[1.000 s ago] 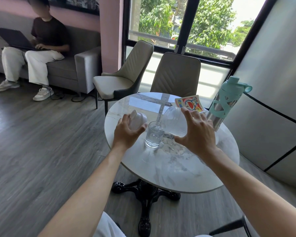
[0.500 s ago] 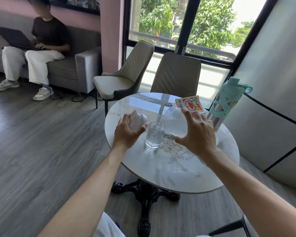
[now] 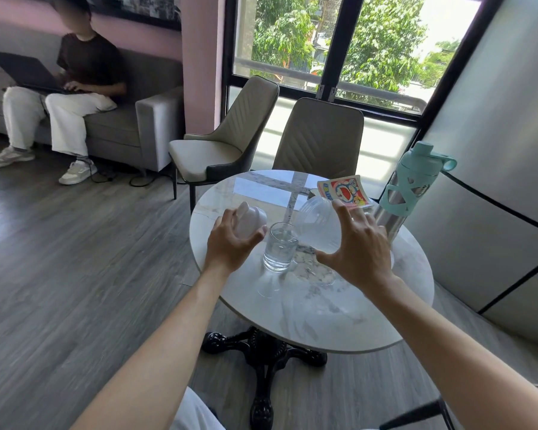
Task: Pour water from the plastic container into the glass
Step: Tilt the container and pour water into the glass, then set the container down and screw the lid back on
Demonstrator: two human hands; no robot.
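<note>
A small clear glass [image 3: 279, 246] stands on the round marble table [image 3: 339, 318] and holds water to about two thirds. My right hand [image 3: 359, 252] grips a clear plastic container [image 3: 319, 225], tilted on its side above the table with its mouth at the glass's rim. My left hand [image 3: 230, 243], just left of the glass, holds a white lid [image 3: 250, 220] off the table.
A teal and steel bottle [image 3: 412, 187] stands at the table's far right, a colourful booklet [image 3: 343, 190] beside it. Two beige chairs [image 3: 319, 141] sit behind the table. A person with a laptop sits on the grey sofa [image 3: 131, 125] at the left.
The container has tipped slightly further toward the glass. Both hands stay almost where they were.
</note>
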